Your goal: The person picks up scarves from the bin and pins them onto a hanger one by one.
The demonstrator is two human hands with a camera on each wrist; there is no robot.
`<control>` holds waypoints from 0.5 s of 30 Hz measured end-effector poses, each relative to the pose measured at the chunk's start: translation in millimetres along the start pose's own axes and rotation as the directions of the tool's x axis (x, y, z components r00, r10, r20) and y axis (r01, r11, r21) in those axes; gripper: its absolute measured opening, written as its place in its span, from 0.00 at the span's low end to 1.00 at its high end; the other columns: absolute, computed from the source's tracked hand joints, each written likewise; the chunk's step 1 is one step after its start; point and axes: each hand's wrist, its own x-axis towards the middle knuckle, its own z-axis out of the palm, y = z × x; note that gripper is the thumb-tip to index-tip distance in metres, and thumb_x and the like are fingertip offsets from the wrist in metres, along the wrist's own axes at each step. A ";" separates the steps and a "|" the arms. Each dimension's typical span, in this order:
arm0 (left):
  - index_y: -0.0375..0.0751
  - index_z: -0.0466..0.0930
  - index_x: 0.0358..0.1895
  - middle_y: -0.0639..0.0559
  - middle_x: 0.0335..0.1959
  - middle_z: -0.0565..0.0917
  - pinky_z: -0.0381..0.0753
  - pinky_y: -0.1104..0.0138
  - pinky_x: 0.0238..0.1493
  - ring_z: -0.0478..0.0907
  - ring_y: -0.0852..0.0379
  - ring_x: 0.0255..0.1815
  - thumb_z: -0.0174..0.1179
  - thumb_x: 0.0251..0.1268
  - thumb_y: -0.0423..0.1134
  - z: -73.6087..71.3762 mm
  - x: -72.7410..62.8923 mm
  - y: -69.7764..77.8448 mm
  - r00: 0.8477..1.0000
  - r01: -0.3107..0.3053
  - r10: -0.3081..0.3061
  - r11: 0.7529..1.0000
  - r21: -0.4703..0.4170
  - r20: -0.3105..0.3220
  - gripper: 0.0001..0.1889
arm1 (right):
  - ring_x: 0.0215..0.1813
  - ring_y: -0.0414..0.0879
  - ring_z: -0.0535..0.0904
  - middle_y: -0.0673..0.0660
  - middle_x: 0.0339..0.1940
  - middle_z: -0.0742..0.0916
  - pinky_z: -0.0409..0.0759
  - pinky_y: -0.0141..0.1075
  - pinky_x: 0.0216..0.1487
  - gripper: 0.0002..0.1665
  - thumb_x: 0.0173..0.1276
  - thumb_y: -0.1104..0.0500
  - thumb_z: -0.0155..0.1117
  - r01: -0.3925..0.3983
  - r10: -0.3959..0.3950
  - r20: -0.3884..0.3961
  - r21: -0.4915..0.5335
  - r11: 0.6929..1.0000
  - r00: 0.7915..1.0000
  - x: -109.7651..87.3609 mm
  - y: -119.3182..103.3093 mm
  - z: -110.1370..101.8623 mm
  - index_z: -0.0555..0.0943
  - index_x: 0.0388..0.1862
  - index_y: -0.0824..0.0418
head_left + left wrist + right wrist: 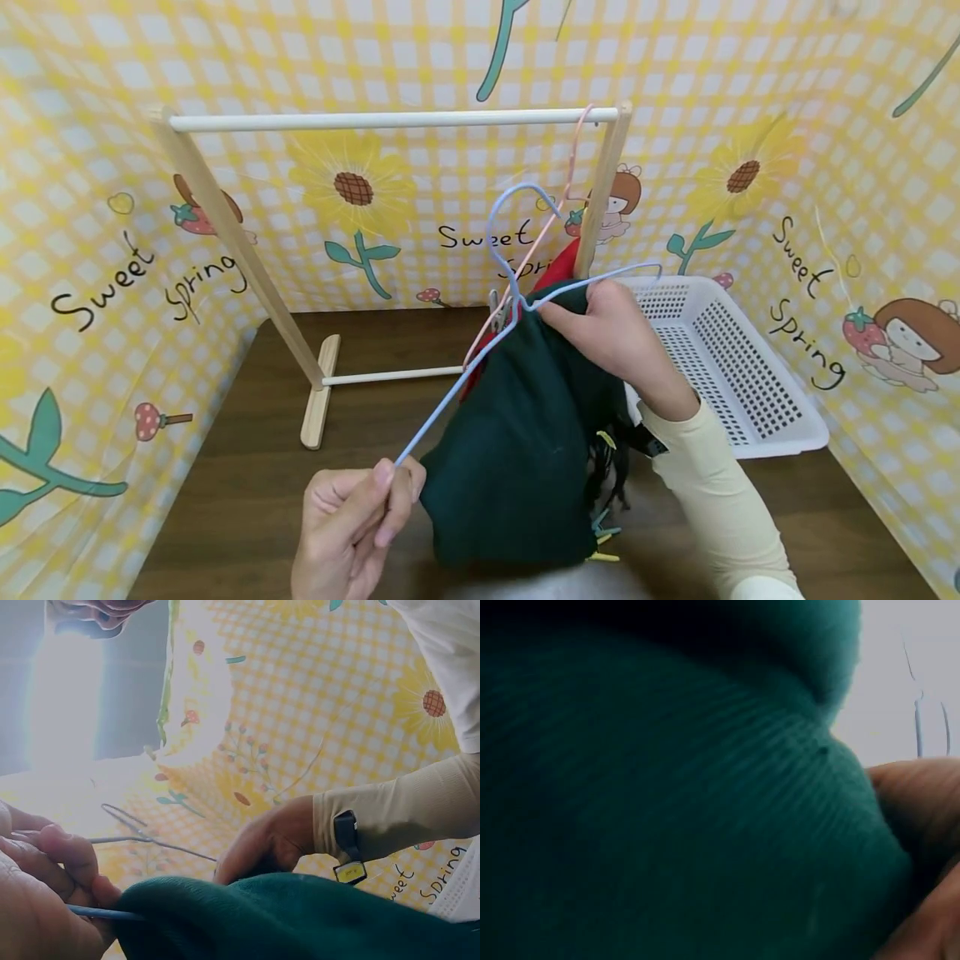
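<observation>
A light blue hanger (457, 387) slants across the middle of the head view, its hook up. My left hand (360, 521) pinches the hanger's lower left end between thumb and fingers. A dark green garment (517, 458) hangs below the hanger, its upper edge bunched near the hanger's right arm. My right hand (618, 346) grips that edge with thumb and fingers; whether it also holds the hanger cannot be told. Green ribbed fabric (705, 810) fills most of the right wrist view. The left wrist view shows my right hand (266, 840) behind the garment (262, 919).
Behind stands a wooden rack with a white rail (375, 121). From its right end hangs a pink hanger (573, 158) with a red garment (558, 268), partly hidden. A white perforated basket (806, 421) stands at right. Black strands (603, 467) with yellow and teal bits show beside the green garment.
</observation>
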 end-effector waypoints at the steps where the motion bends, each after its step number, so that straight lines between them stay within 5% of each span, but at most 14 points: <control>1: 0.38 0.55 0.12 0.45 0.12 0.61 0.55 0.60 0.29 0.57 0.49 0.21 0.26 0.72 0.15 0.6 0.3 -1.0 1.000 -0.005 0.005 1.000 -0.004 0.002 0.27 | 0.17 0.47 0.68 0.48 0.10 0.67 0.64 0.35 0.21 0.31 0.71 0.48 0.66 0.026 -0.026 -0.002 -0.117 0.993 1.000 0.2 -1.3 -1.3 0.69 0.11 0.58; 5: 0.37 0.55 0.12 0.45 0.12 0.61 0.55 0.60 0.31 0.57 0.48 0.21 0.26 0.72 0.16 3.3 0.0 -3.8 1.000 -0.023 0.023 1.000 -0.012 -0.007 0.27 | 0.15 0.49 0.65 0.51 0.11 0.65 0.60 0.36 0.19 0.35 0.72 0.42 0.65 0.112 -0.115 0.013 -0.385 0.916 0.993 0.3 -5.9 -5.5 0.65 0.11 0.58; 9: 0.38 0.54 0.12 0.46 0.12 0.60 0.54 0.61 0.31 0.57 0.49 0.22 0.25 0.72 0.16 4.7 0.6 -4.8 0.999 -0.044 0.044 0.999 -0.012 -0.016 0.27 | 0.22 0.53 0.72 0.55 0.16 0.70 0.66 0.40 0.24 0.31 0.71 0.41 0.66 0.134 -0.163 -0.017 -0.489 0.862 0.987 -1.2 -5.6 -6.3 0.72 0.19 0.62; 12: 0.38 0.54 0.12 0.46 0.12 0.59 0.54 0.61 0.32 0.57 0.49 0.22 0.24 0.72 0.16 5.6 1.7 -5.3 0.998 -0.061 0.061 0.998 -0.022 -0.016 0.27 | 0.35 0.57 0.77 0.61 0.25 0.79 0.74 0.46 0.39 0.27 0.70 0.42 0.68 0.134 -0.185 -0.050 -0.510 0.849 0.981 -3.6 -2.0 -2.1 0.79 0.33 0.67; 15: 0.37 0.54 0.12 0.46 0.12 0.59 0.54 0.60 0.34 0.57 0.49 0.22 0.24 0.72 0.17 6.4 2.4 -5.7 0.997 -0.075 0.075 0.997 -0.030 -0.016 0.27 | 0.48 0.61 0.73 0.66 0.41 0.79 0.70 0.52 0.51 0.30 0.67 0.43 0.71 0.098 -0.179 -0.113 -0.506 0.857 0.977 -7.6 2.3 4.0 0.78 0.48 0.70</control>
